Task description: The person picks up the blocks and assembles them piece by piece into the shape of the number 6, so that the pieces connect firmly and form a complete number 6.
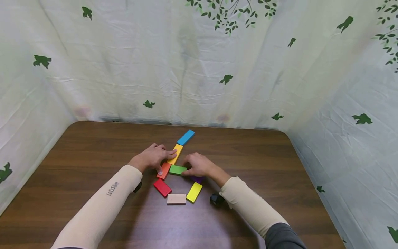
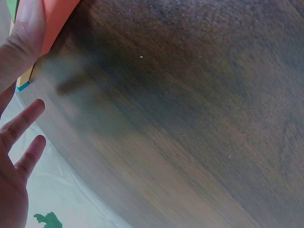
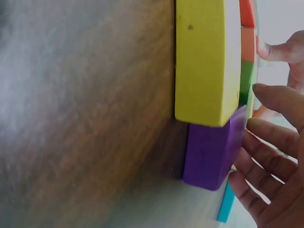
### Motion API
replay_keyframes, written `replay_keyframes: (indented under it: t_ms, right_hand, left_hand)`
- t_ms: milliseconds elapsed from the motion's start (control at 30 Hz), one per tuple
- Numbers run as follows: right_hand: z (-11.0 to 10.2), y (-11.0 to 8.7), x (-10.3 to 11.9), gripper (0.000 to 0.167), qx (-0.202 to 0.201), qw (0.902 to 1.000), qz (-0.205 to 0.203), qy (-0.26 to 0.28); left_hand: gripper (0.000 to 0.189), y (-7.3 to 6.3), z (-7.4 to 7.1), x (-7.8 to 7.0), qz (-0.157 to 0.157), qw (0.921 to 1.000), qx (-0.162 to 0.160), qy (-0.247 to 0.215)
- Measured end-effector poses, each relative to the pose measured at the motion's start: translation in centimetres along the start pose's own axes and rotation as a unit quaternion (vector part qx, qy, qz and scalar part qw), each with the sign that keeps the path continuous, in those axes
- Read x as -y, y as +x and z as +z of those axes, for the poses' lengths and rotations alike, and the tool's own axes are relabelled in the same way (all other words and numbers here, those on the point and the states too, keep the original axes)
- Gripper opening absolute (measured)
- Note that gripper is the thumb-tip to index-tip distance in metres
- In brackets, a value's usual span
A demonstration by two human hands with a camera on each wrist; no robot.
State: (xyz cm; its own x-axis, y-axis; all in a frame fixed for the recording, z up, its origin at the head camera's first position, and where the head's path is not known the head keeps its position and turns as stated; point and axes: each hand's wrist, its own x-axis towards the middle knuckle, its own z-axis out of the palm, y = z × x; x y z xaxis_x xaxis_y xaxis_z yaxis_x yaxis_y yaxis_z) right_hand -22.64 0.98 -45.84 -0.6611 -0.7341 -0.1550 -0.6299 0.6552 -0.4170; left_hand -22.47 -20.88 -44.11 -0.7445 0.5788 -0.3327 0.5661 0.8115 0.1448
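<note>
Flat coloured blocks lie end to end on the brown table. My left hand point(image 1: 152, 157) has its thumb on the orange block point(image 1: 166, 168) and a finger on the amber block point(image 1: 178, 151); the left wrist view shows its other fingers stretched out. Beside them, my right hand point(image 1: 199, 165) pinches the right end of the green block point(image 1: 176, 170) between thumb and finger. Under that hand lies a purple block point(image 3: 207, 154), partly hidden in the head view. The yellow block point(image 1: 194, 192) meets the purple one.
A red block point(image 1: 162, 187) and a beige block point(image 1: 176, 199) lie on the near side, curving round to the yellow one. A blue block point(image 1: 186, 137) extends from the amber block's far end. White curtains point(image 1: 140, 69) with green leaf prints surround the table point(image 1: 93, 155).
</note>
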Motion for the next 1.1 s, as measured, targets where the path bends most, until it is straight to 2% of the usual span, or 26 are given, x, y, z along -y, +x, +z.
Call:
replay_keyframes:
  t_ms: [133,367,533,767,900,1100]
  right_hand:
    - [-0.4,-0.6,-0.8,0.030,-0.006,0.9999,-0.004,0.015]
    - [-0.8,-1.6,-2.2,0.032,-0.009,0.9992,-0.022,0.031]
    - [-1.0,-2.4,-3.0,0.035,-0.027,0.9982,-0.032,0.042]
    - [-1.2,-3.8,-3.9,0.034,-0.041,0.9978,-0.022,0.047]
    - [-1.1,-4.5,-3.8,0.036,-0.024,0.9980,-0.017,0.056]
    - [-0.8,-5.1,-4.1,0.048,0.012,0.9964,-0.068,0.051]
  left_hand:
    - [0.088,0.0,-0.2,-0.2,0.008,0.9999,0.001,0.014]
    - [0.088,-0.1,-0.6,-0.4,0.003,0.9999,0.013,0.009]
    - [0.088,0.0,-0.9,-0.5,0.007,0.9997,0.012,0.019]
    - [0.087,0.1,-0.8,-0.7,0.002,0.9994,0.014,0.030]
    - [0.088,0.2,-0.5,-0.7,-0.001,0.9993,0.012,0.036]
    - [0.088,0.2,-0.2,-0.8,-0.001,0.9991,0.004,0.042]
